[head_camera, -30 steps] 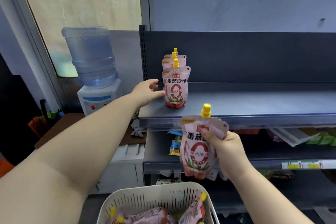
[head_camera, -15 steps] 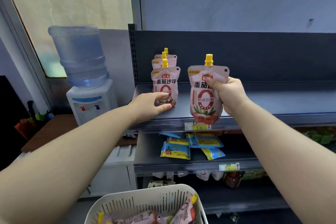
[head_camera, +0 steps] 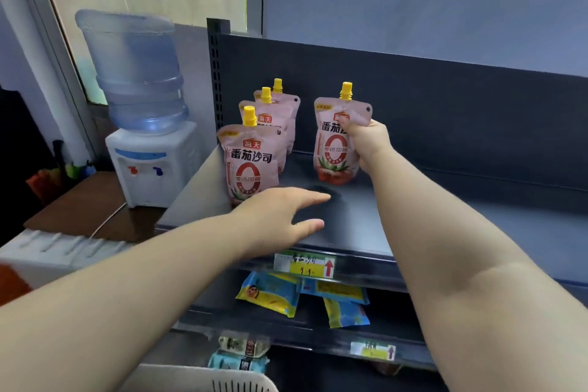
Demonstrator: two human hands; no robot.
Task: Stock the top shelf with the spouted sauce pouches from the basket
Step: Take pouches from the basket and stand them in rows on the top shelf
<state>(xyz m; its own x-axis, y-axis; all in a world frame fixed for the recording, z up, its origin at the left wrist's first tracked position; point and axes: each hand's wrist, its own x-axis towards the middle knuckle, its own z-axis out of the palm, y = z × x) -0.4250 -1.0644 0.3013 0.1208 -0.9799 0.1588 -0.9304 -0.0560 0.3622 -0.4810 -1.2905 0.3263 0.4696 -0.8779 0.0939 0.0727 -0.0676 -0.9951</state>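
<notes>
Right hand (head_camera: 366,145) grips an upright spouted pouch (head_camera: 334,143) on the top shelf (head_camera: 445,216), beside three standing pouches (head_camera: 251,165). Left hand (head_camera: 280,219) hovers with fingers spread, holding nothing.

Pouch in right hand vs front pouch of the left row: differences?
The held pouch is gripped near its top by the right hand; the front row pouch stands ungripped. The held pouch has none behind it; the front row pouch has two. Both: pink, yellow-capped, upright.
</notes>
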